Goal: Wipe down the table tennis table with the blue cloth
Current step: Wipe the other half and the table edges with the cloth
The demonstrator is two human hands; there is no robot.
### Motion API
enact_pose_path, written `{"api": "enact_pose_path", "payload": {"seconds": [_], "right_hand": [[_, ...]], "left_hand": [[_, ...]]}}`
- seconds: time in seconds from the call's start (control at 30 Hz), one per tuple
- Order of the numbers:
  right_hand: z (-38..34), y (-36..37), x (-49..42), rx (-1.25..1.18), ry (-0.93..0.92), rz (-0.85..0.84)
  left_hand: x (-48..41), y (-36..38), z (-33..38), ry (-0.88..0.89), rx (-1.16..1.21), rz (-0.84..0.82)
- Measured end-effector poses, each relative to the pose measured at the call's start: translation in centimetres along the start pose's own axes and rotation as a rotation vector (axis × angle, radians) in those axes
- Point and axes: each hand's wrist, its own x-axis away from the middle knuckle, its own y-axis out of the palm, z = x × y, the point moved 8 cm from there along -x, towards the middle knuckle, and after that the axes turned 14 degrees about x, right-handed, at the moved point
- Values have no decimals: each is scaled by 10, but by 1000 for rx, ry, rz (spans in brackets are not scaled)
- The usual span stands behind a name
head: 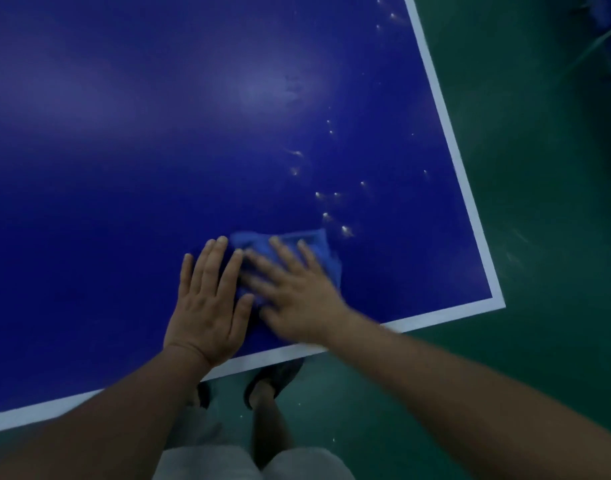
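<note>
The blue table tennis table [130,161] fills most of the view, edged with a white line. A crumpled blue cloth [314,242] lies on it near the front right corner. My right hand [293,289] presses flat on the cloth with straight, spread fingers and looks blurred. My left hand [208,299] rests flat on the table just left of the cloth, its fingertips touching the cloth's edge. Several small bright droplets [345,230] speckle the surface beyond and to the right of the cloth.
The table's front edge [262,358] and right edge [449,133] meet at a corner [499,301] to my right. Green floor [539,202] surrounds the table. My feet in dark sandals [272,379] stand under the front edge.
</note>
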Motion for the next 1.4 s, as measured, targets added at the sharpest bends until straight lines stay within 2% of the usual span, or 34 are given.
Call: {"api": "enact_pose_path", "payload": {"seconds": [0.03,0.07,0.13,0.17,0.23,0.27,0.33,0.37,0.43,0.5,0.57,0.6,0.63,0.67,0.73,0.77,0.83,0.87,0.9,0.97,1.0,1.07,1.1,1.13,1.17,1.2,1.27,1.33,1.37,1.4], "right_hand": [[34,3,-6,-16,86,10],[80,6,-4,-22,249,34],[186,11,26,-20,702,69],[234,16,55,-37,928,34],[290,24,113,-177,1278,-68],[293,24,127,-224,1366,-83],[266,20,119,-193,1363,-64],[239,18,101,-148,1274,-38],[163,9,57,-67,995,73],[76,3,25,-8,619,113],[50,3,24,-17,365,115],[68,2,31,-8,331,164],[103,6,41,28,370,195],[150,9,55,78,506,207],[257,18,104,104,941,122],[299,25,136,32,1150,48],[340,20,192,-113,1489,20],[339,12,204,-146,1571,61],[326,3,203,-146,1570,141],[271,-15,166,-124,1351,286],[231,-17,137,-107,1133,306],[131,-6,88,-30,589,210],[99,0,81,21,382,181],[97,4,83,45,276,187],[120,7,90,52,308,201],[157,7,102,82,467,210],[249,12,149,102,972,159],[316,15,206,-33,1435,58],[324,10,218,-80,1539,59],[321,3,215,-96,1539,118]], "left_hand": [[0,2,0,-5,-27,-29],[-1,5,0,-12,-60,-65],[-1,9,0,-24,-123,-117],[-2,10,0,-25,-137,-130],[-1,11,-1,-27,-142,-143],[-1,11,-1,-29,-141,-144],[0,11,-1,-30,-138,-141],[0,11,-1,-28,-138,-135],[0,10,0,-21,-133,-128],[0,9,1,-19,-122,-117],[-1,9,1,-21,-116,-111],[-1,9,1,-23,-117,-110],[-1,9,2,-23,-118,-109],[-2,9,2,-22,-113,-109],[-2,8,3,-22,-101,-103],[-1,8,3,-21,-98,-101],[-1,8,3,-17,-97,-99],[0,8,3,-16,-98,-99],[0,9,3,-15,-98,-99],[-1,8,2,-18,-101,-96],[-1,9,2,-18,-103,-97],[0,8,2,-18,-100,-93],[0,8,3,-18,-97,-88],[-1,8,3,-17,-93,-88],[-1,9,3,-17,-88,-90],[-2,9,3,-19,-86,-91],[-1,9,2,-21,-94,-98],[-1,9,2,-19,-99,-100],[-1,9,2,-19,-99,-100],[-1,10,2,-17,-95,-101]]}}
